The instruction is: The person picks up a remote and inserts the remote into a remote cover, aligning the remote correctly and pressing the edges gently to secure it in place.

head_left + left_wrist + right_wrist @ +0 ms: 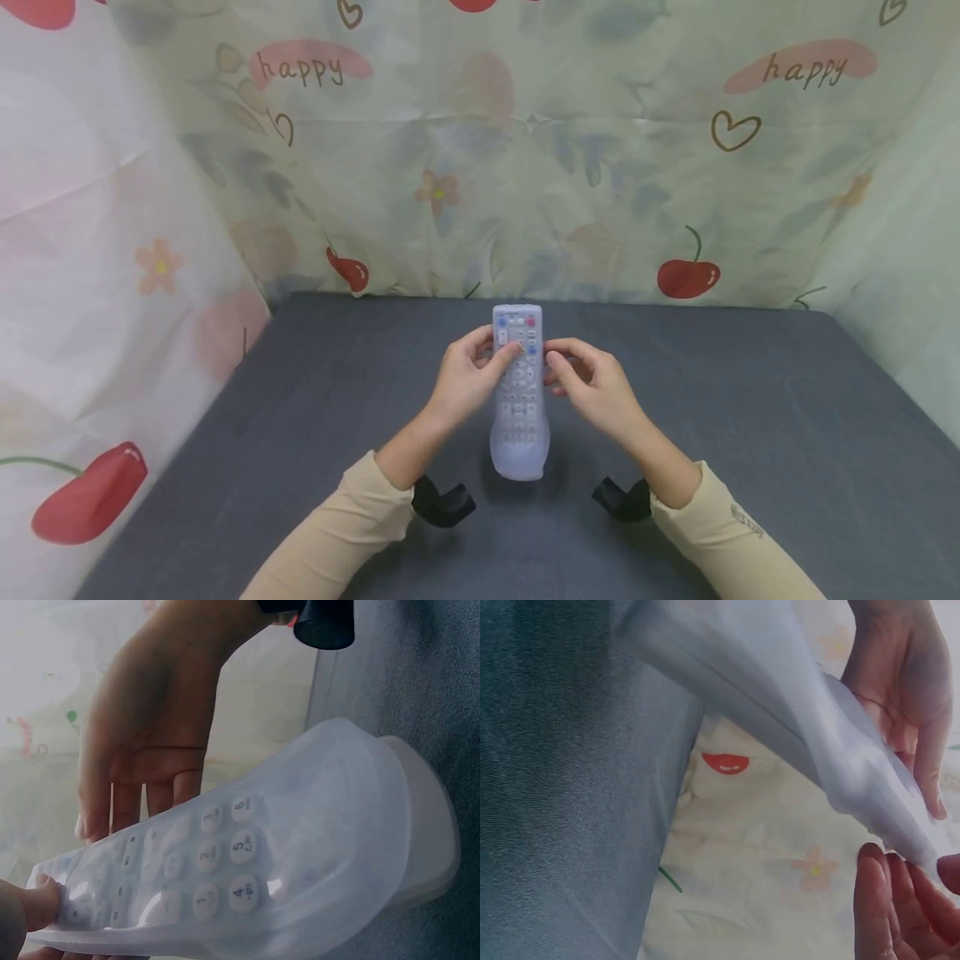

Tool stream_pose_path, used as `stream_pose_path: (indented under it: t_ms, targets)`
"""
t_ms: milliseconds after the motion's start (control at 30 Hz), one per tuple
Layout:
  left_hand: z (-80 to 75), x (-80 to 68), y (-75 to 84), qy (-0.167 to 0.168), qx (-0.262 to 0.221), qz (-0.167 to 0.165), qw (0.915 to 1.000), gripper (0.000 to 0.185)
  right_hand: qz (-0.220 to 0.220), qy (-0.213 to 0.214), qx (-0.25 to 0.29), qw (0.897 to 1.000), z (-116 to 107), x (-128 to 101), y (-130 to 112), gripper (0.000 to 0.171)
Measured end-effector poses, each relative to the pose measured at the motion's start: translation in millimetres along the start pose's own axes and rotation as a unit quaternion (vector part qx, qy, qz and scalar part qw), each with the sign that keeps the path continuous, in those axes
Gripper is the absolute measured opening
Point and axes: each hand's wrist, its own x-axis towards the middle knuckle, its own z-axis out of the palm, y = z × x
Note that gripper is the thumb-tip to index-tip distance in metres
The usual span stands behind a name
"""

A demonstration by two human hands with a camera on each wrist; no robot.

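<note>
Translucent silicone sleeves the remote [517,392], which is propped upright on the grey table [750,433], pinched by the left hand [467,379] and right hand [592,387] so the cover stays accessible

The remote control [517,392] looks like hard plastic wrapped in a soft, translucent, milky rubber-like cover [330,825], smooth with a dull sheen, its buttons showing through. The table [750,433] is covered in matt, dark grey, finely textured cloth. Behind hangs a thin, creased, printed sheet [600,167], slightly glossy.
</note>
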Motion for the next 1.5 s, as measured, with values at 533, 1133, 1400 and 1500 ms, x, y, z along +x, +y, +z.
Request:
stream_pose_path:
  t_ms: [533, 1133, 1400, 1500]
  targets:
    - [8.5, -3.1, 4.6, 0.053, -0.046, 0.009, 0.9975, 0.029, -0.181, 0.098, -0.227, 0.952, 2.3, 4.1, -8.1, 0.005]
    - [14.6, -2.6, 1.5, 0.068, -0.033, 0.04, 0.9963, 0.031, -0.107, 0.062, -0.13, 0.984, 13.5, -9.9, -5.8, 0.029]
    - [15.3, -6.7, 4.8, 0.075, 0.004, 0.042, 0.9962, 0.031, -0.075, 0.076, -0.059, 0.993, 10.6, -6.8, -5.3, 0.021]
    - [15.0, -8.2, 5.4, 0.091, 0.016, 0.047, 0.9946, 0.03, -0.066, 0.075, -0.046, 0.994, 9.1, -6.6, -6.6, 0.021]
